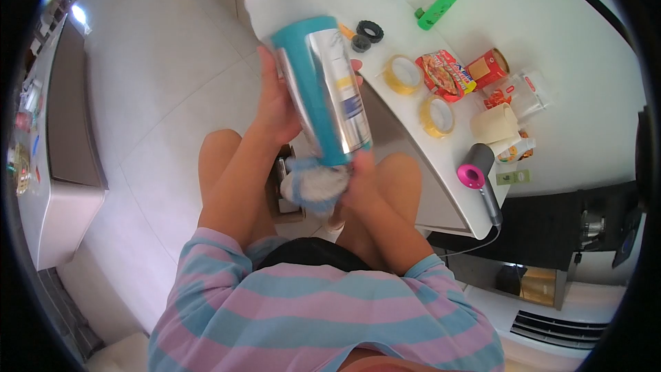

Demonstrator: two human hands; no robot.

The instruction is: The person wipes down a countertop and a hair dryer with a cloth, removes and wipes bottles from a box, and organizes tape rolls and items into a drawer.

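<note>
Striped shirt [323,313] nearest us. Up ahead, left hand [277,107] curls wide round teal-and-silver canister [313,89]. Right hand [361,182], fingers closed, has blue-and-white cloth [310,184] bunched at canister's near end; blur there, we can't tell how tight. Rightward of right hand: desk [441,155] with hair dryer [480,162]; tape rolls [428,124] farther off. Midway, we judge: canister lifted, cloth brought to it, neither set down; how much remains, we can't tell.

White counter [445,155] with tape rolls [392,77], hair dryer [486,176], green bottle [438,9].
</note>
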